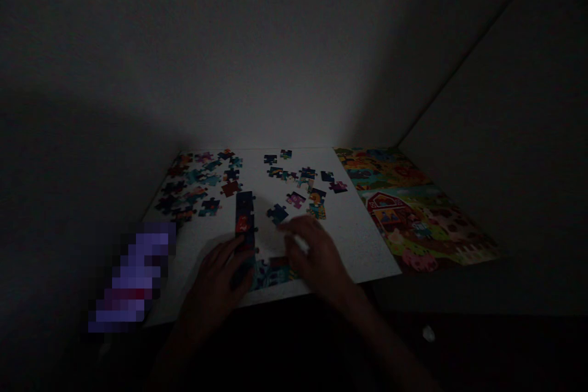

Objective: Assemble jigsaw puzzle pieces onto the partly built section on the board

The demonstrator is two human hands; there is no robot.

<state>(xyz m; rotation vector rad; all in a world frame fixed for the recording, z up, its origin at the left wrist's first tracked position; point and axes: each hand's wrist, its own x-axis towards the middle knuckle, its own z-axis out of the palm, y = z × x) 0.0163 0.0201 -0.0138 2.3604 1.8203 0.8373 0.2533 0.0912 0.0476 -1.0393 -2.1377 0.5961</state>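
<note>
Dim light covers a white board with jigsaw pieces. A joined strip of dark blue puzzle pieces, with a red figure on it, runs down toward me. My left hand lies with its fingers stretched over the lower part of that strip. A joined bottom row of teal pieces shows between my hands. My right hand hovers over or rests on the board to the right, index finger and thumb apart. Just beyond its index fingertip lies a loose dark blue puzzle piece; whether they touch, I cannot tell.
Several loose pieces crowd the board's left side. More loose pieces are scattered beyond my right hand. Colourful farm and animal pictures lie at the right. A pale wall stands behind; a blurred-out purple patch is at left.
</note>
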